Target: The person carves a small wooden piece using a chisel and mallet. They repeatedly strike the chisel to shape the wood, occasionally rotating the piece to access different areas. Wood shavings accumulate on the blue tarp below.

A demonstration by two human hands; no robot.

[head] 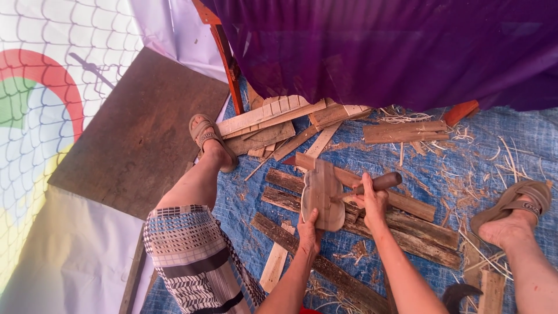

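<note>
- head view: the left hand (pixel 308 232) grips the lower edge of a flat, rounded wooden blank (pixel 323 195), fingers wrapped round its near end, holding it upright and tilted slightly away.
- the right hand (pixel 372 200) is clenched round a dark-handled carving tool (pixel 378 183); its working end meets the right edge of the blank, though the blade itself is too small to make out.
- the blank stands over a row of rough bark-faced planks (pixel 407 227) lying on a blue tarp (pixel 256 192), between the person's two sandalled feet, left foot (pixel 208 139) and right foot (pixel 514 212).
- pale cut boards (pixel 273 116) are stacked beyond the blank, near a red wooden post (pixel 226 55) and under a purple cloth (pixel 378 46); shavings (pixel 494 163) are scattered on the tarp to the right.
- a curved dark blade (pixel 459 293) lies at the bottom edge, well apart from both hands.
- step in hand, as i judge it: shaping the blank's right edge, one hand bracing while the other cuts.
- the next stroke seems to call for a firm brace from the left hand, the tool kept on the edge line, and the stroke aimed away from the gripping fingers, which sit just beside the cut.
</note>
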